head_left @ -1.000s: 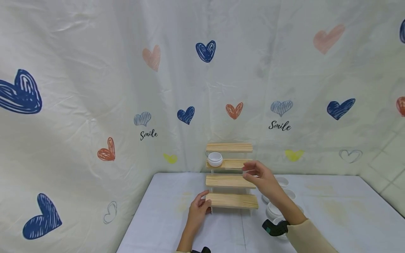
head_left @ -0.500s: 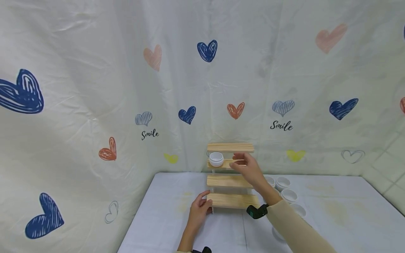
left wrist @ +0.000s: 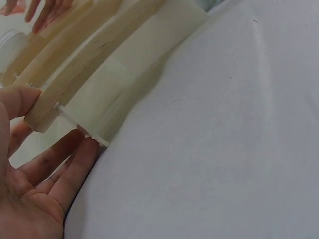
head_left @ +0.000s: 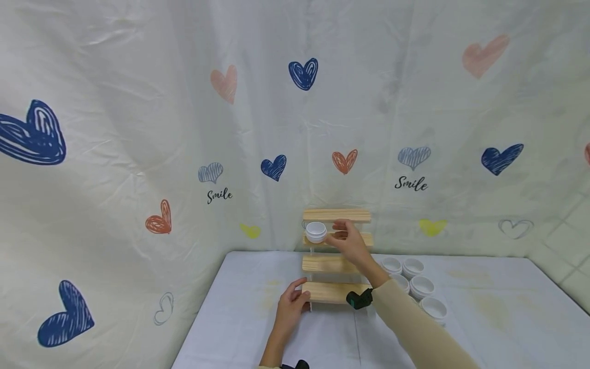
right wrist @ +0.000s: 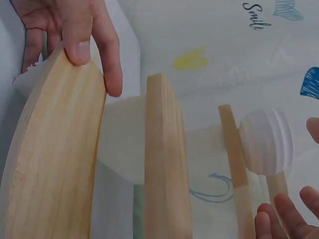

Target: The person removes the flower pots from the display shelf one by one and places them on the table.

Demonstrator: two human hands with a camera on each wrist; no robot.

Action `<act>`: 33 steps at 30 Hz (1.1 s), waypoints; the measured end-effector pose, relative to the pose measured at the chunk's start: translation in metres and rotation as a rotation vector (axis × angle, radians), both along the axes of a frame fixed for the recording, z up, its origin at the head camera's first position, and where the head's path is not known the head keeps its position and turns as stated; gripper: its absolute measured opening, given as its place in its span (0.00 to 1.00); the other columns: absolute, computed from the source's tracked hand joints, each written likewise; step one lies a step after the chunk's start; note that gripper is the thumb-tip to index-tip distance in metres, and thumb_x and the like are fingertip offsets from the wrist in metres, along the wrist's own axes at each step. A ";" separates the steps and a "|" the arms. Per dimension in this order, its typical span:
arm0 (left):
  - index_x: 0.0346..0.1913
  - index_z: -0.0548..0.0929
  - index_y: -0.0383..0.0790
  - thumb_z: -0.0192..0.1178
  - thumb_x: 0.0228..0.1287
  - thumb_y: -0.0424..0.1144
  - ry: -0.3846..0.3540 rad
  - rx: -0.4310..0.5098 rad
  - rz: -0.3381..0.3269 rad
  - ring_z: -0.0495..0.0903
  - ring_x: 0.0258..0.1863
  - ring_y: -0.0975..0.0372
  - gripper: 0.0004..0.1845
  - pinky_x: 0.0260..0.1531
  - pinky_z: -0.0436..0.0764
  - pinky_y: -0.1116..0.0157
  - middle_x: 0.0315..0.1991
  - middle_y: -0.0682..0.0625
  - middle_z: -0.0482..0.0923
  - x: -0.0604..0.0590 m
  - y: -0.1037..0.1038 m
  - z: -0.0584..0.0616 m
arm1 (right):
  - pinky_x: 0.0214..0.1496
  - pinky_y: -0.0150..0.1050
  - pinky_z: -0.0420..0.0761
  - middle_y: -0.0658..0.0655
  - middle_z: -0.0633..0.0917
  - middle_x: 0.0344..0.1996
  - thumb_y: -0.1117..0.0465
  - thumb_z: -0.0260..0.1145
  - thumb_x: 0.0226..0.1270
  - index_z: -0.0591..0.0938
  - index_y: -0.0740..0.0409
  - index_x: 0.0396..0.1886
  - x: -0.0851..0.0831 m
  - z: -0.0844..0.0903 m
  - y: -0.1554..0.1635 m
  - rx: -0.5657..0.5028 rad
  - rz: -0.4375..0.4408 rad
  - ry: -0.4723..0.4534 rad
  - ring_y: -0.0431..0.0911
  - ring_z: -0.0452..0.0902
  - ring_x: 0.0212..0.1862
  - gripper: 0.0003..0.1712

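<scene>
A tiered wooden display stand with clear supports stands at the back of the table. My left hand grips the left end of its lowest board, thumb on top and other fingers at the clear leg. On the left end of the second board from the top sits a white bowl with ridged sides; whether it is one or a stack I cannot tell. My right hand hovers just right of the bowl, fingers spread and loosely bent. In the right wrist view a gap shows between its fingertips and the bowl.
Several white bowls stand in a cluster on the white-covered table, right of the stand and partly behind the right sleeve. Directly behind the stand hangs a curtain with printed hearts.
My right hand has moved left along the second board from the top, from its right end to beside the bowl. The left hand has stayed on the lowest board.
</scene>
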State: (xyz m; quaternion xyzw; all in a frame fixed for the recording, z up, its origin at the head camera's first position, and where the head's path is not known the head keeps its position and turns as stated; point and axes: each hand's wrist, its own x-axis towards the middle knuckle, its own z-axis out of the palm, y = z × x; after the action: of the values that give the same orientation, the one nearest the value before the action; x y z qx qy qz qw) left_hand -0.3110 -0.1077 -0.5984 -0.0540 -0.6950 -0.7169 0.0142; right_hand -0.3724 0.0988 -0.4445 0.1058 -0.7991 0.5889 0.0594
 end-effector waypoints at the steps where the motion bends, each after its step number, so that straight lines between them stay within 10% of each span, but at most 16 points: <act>1: 0.67 0.78 0.43 0.63 0.72 0.37 -0.001 -0.001 0.002 0.86 0.41 0.60 0.23 0.42 0.88 0.62 0.45 0.43 0.87 0.000 0.000 0.000 | 0.65 0.51 0.79 0.69 0.72 0.68 0.55 0.71 0.69 0.65 0.64 0.73 -0.002 -0.001 -0.001 0.009 0.001 0.006 0.61 0.73 0.65 0.39; 33: 0.68 0.77 0.44 0.62 0.73 0.38 0.004 -0.003 0.009 0.87 0.44 0.57 0.23 0.43 0.89 0.59 0.49 0.40 0.87 0.000 0.000 0.001 | 0.60 0.49 0.80 0.62 0.78 0.64 0.57 0.74 0.66 0.71 0.58 0.69 -0.021 -0.004 -0.030 0.098 -0.039 -0.008 0.55 0.76 0.60 0.36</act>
State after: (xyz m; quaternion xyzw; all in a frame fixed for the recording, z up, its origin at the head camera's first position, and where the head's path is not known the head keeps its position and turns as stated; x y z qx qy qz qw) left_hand -0.3110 -0.1080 -0.5977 -0.0522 -0.6963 -0.7156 0.0188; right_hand -0.3930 0.0691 -0.4488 0.0905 -0.8292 0.5481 0.0622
